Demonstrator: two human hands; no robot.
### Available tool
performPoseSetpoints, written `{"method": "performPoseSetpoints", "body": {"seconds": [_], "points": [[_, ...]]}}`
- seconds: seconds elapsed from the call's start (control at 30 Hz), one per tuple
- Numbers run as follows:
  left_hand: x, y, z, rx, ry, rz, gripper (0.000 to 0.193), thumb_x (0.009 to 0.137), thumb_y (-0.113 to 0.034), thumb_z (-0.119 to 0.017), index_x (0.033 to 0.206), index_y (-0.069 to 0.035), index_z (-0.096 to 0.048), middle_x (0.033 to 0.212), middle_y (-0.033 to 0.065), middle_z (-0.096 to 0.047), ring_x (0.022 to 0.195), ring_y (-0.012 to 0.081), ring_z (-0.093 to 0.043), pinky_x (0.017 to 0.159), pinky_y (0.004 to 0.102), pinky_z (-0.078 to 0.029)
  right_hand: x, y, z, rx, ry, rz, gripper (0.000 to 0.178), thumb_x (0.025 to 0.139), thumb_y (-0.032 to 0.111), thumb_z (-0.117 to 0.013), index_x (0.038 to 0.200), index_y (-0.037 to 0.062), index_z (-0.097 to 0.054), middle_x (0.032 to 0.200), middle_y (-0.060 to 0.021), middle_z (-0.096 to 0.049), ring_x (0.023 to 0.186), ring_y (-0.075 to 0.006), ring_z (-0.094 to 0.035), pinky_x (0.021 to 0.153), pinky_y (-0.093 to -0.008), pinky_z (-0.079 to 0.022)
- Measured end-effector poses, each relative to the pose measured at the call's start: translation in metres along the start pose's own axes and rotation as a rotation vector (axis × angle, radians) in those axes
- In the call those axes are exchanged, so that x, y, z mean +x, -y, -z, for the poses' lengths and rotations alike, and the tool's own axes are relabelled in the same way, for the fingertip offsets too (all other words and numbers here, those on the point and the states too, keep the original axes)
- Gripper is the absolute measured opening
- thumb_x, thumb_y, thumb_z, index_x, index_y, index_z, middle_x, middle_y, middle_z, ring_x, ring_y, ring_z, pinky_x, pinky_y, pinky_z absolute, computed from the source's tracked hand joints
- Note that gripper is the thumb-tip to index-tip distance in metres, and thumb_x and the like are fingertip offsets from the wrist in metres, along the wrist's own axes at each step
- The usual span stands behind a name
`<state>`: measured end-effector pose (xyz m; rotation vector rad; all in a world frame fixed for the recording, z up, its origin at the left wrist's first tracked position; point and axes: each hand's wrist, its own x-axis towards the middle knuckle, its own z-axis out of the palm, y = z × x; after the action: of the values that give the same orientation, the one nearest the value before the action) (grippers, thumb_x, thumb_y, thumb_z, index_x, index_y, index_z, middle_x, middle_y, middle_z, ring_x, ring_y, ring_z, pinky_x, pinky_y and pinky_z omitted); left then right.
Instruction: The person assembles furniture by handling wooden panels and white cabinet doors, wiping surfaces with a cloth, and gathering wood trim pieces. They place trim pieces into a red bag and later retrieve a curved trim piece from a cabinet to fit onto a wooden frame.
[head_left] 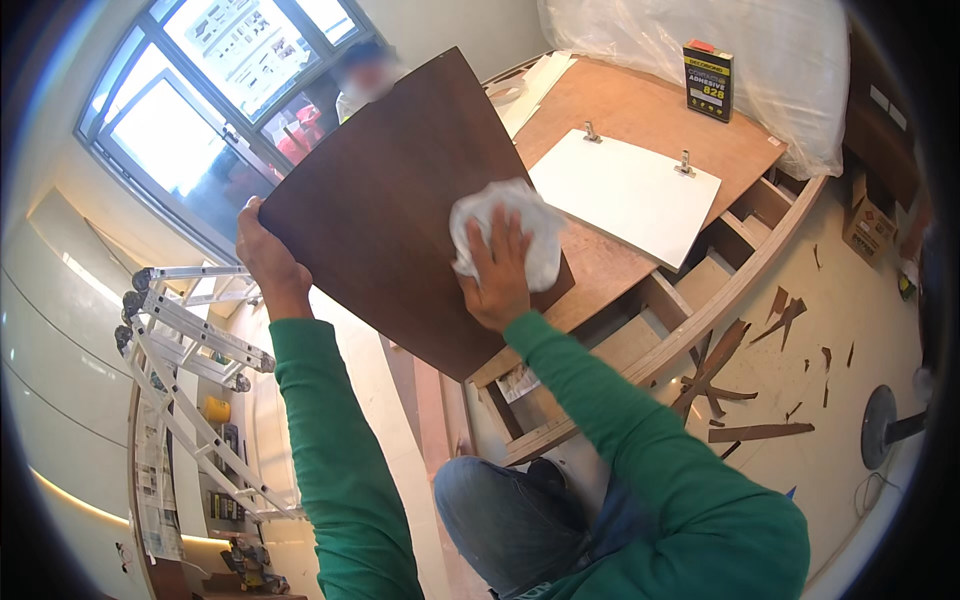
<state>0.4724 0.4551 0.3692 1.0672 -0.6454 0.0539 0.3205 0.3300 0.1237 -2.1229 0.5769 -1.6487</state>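
Observation:
A dark brown wooden panel stands tilted up in front of me. My left hand grips its left edge; the fingertips behind it are partly hidden. On the panel's right part, my right hand holds a crumpled white cloth against the surface, its fingers spread over the cloth. The panel's lower right side is close to a wooden frame topped with a brown board. A white sheet with two metal hinges lies on that board.
A black and yellow adhesive can stands on the board's far side. Folded aluminium ladders are at the left. Brown wood scraps litter the floor at right, near a round grey base. Another person is beyond the panel.

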Motion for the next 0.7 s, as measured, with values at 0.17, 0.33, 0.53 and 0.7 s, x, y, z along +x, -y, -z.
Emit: {"method": "performPoseSetpoints", "body": {"seconds": [0.17, 0.33, 0.53, 0.7], "points": [[-0.002, -0.001, 0.002, -0.002, 0.034, 0.033, 0.029, 0.102, -0.025, -0.054, 0.100, 0.001, -0.065, 0.094, 0.0095, -0.069, 0.082, 0.0210, -0.068, 0.077, 0.0340, -0.056, -0.082, -0.018, -0.019, 0.177, -0.119, -0.560, 0.065, 0.108, 0.025, -0.050, 0.164, 0.0047, -0.026, 0.172, -0.0271, -0.013, 0.159, -0.0490, -0.001, 0.126, -0.0614, -0.006], [-0.009, -0.005, 0.007, -0.007, 0.023, -0.049, 0.031, 0.102, -0.027, -0.055, 0.104, 0.002, -0.066, 0.094, 0.0092, -0.069, 0.082, 0.0205, -0.068, 0.076, 0.0335, -0.056, -0.027, -0.014, -0.009, 0.171, -0.336, -0.650, 0.065, 0.111, 0.028, -0.046, 0.163, -0.0030, -0.022, 0.170, -0.0301, -0.015, 0.158, -0.0472, -0.009, 0.129, -0.0489, -0.009], [-0.016, -0.014, 0.011, -0.069, 0.112, 0.058, 0.033, 0.103, -0.030, -0.054, 0.107, 0.000, -0.067, 0.098, 0.0086, -0.070, 0.088, 0.0213, -0.069, 0.081, 0.0350, -0.056, 0.109, 0.074, -0.012, 0.164, -0.300, 0.081, 0.066, 0.106, 0.024, -0.053, 0.164, 0.0065, -0.026, 0.169, -0.0215, -0.026, 0.158, -0.0419, -0.016, 0.128, -0.0545, -0.009], [-0.012, -0.043, 0.029, -0.110, 0.414, 0.371, 0.037, 0.106, -0.033, -0.051, 0.117, -0.001, -0.068, 0.109, 0.0102, -0.074, 0.100, 0.0244, -0.071, 0.096, 0.0387, -0.055, 0.079, 0.151, -0.010, 0.184, 0.016, 0.506, 0.074, 0.099, 0.024, -0.058, 0.164, 0.0070, -0.027, 0.170, -0.0200, -0.025, 0.159, -0.0424, -0.016, 0.128, -0.0574, -0.008]]}}
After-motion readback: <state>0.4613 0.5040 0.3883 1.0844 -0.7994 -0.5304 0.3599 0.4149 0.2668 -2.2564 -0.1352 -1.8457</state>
